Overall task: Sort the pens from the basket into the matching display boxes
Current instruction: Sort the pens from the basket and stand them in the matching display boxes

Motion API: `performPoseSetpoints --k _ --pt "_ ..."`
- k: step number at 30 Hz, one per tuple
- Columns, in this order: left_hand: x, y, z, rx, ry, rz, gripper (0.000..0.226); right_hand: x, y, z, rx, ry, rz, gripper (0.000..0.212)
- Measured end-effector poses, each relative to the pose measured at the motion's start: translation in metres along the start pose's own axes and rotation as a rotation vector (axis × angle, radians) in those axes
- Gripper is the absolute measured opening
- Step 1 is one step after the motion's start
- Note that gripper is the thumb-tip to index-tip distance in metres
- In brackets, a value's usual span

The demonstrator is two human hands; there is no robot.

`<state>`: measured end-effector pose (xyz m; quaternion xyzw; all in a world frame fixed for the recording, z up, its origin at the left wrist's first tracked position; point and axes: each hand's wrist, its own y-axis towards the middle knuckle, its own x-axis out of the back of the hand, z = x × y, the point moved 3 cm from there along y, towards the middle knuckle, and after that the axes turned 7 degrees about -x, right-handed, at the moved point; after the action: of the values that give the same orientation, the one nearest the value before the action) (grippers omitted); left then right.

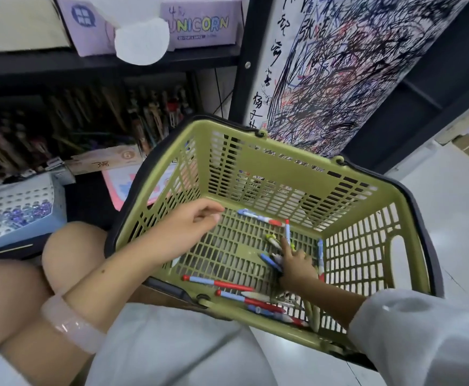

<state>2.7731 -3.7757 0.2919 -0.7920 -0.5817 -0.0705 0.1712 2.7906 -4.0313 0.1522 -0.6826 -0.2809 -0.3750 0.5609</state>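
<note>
An olive-green basket (280,162) rests tilted against my lap, with several blue, red and white pens scattered on its floor. One pen (258,217) lies near the far wall and another pen (216,282) lies near the front. My left hand (191,232) hovers inside the basket at the left, fingers loosely curled, holding nothing. Low at the basket's right, my right hand (294,267) has its index finger stretched onto a yellow-tipped pen (272,240). Its other fingers curl round a few pens (269,261) whose blue ends stick out to the left.
A pale-blue display box (18,210) with a hole grid and purple-topped pens stands at the left. Above it, a dark shelf holds rows of pens (147,115). A purple "UNICORN" box (199,26) sits higher up. A scribbled test sheet (339,73) hangs behind the basket.
</note>
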Motion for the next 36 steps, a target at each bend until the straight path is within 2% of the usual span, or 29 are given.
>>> performPoseSetpoints --k 3,6,9,12,13,15,17,20,23,25,29,33,36 --pt "0.001 -0.002 0.003 0.006 -0.012 0.011 0.019 0.002 0.002 -0.002 0.056 0.042 -0.093 0.093" --pt "0.002 -0.005 0.005 0.027 -0.021 0.019 0.021 0.01 0.0 0.012 0.139 0.201 -0.061 0.092" --pt "0.004 -0.006 0.002 0.033 -0.028 -0.015 0.021 0.028 -0.012 0.04 0.232 0.596 0.156 0.085" --pt "0.007 -0.003 -0.002 0.071 -0.028 -0.078 0.017 0.058 -0.035 0.07 0.321 0.949 0.369 0.052" --pt "0.007 -0.003 -0.003 0.096 -0.025 -0.104 0.021 0.069 -0.044 0.08 0.351 1.038 0.426 0.039" --pt "0.007 -0.002 -0.003 0.158 -0.054 -0.141 0.037 0.091 -0.064 0.099 0.441 1.173 0.531 0.028" --pt "0.002 -0.004 -0.005 0.197 -0.209 -0.131 0.041 0.109 -0.085 0.116 0.566 1.24 0.617 0.025" --pt "-0.002 -0.007 -0.014 0.123 -0.63 -0.139 0.026 0.121 -0.109 0.133 0.665 1.262 0.71 0.02" --pt "0.004 -0.009 -0.017 0.086 -0.698 -0.249 0.034 0.128 -0.121 0.141 0.672 1.291 0.759 0.016" --pt "0.006 -0.009 -0.017 0.087 -0.681 -0.311 0.044 0.131 -0.125 0.145 0.681 1.282 0.748 0.014" --pt "0.009 -0.008 -0.018 0.074 -0.716 -0.44 0.026 0.136 -0.125 0.154 0.712 1.262 0.575 0.018" --pt "0.014 -0.008 -0.019 0.112 -0.797 -0.653 0.026 0.136 -0.128 0.163 0.744 1.318 0.439 0.019" --pt "0.022 -0.01 -0.022 0.091 -0.829 -0.71 0.03 0.139 -0.131 0.167 0.773 1.281 0.354 0.021"
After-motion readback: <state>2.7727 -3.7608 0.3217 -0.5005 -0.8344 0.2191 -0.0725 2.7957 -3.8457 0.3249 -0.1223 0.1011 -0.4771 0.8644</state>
